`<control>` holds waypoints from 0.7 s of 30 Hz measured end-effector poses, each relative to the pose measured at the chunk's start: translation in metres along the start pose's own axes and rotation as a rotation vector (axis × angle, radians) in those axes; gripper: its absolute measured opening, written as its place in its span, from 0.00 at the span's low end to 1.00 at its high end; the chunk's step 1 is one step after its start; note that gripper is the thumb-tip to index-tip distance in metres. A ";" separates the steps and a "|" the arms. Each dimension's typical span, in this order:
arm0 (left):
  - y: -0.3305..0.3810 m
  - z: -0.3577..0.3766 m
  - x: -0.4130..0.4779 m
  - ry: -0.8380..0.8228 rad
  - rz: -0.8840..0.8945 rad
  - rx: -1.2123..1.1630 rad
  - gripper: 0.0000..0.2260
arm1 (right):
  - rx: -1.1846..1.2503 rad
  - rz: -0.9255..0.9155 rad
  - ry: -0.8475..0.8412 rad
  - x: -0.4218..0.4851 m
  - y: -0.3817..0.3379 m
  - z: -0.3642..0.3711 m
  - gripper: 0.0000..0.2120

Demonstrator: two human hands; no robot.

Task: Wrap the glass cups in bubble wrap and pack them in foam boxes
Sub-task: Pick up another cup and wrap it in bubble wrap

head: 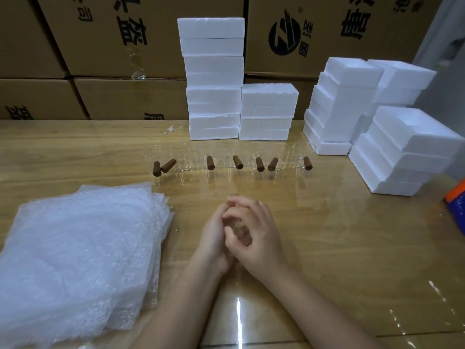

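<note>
Several clear glass cups [279, 156] with brown wooden handles [210, 162] stand in a row across the middle of the wooden table [339, 235]. A stack of bubble wrap sheets [80, 248] lies at the front left. Closed white foam boxes [214, 79] are piled behind the cups, with a lower pile [268, 112] beside them. Open foam box halves [352, 104] are stacked at the right. My left hand [214, 238] and my right hand [254, 235] rest clasped together on the table in front of the cups, fingers curled, holding nothing.
Brown cardboard cartons [100, 46] with printed characters form a wall behind the table. More foam pieces [402, 152] stand at the right edge. An orange and blue package [456, 197] pokes in at the far right. A glass item [137, 66] stands against the cartons.
</note>
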State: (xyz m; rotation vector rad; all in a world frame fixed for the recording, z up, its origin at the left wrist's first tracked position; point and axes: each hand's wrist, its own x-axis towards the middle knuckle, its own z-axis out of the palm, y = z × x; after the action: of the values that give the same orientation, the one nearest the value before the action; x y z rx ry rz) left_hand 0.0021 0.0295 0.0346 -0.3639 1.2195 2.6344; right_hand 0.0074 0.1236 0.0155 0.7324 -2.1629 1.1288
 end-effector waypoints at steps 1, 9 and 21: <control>-0.005 0.003 0.001 0.051 0.073 0.051 0.19 | 0.019 0.041 0.015 0.001 0.000 0.000 0.11; -0.019 0.010 -0.004 0.226 0.681 0.701 0.11 | 0.250 0.233 0.100 0.001 -0.007 -0.001 0.19; -0.029 0.012 -0.002 0.127 1.118 0.786 0.09 | 0.762 0.661 0.278 0.000 -0.011 0.008 0.15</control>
State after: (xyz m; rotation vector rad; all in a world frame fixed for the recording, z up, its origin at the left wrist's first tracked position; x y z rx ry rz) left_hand 0.0113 0.0562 0.0222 0.4358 2.9692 2.4506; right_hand 0.0135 0.1112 0.0177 0.0939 -1.7373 2.3018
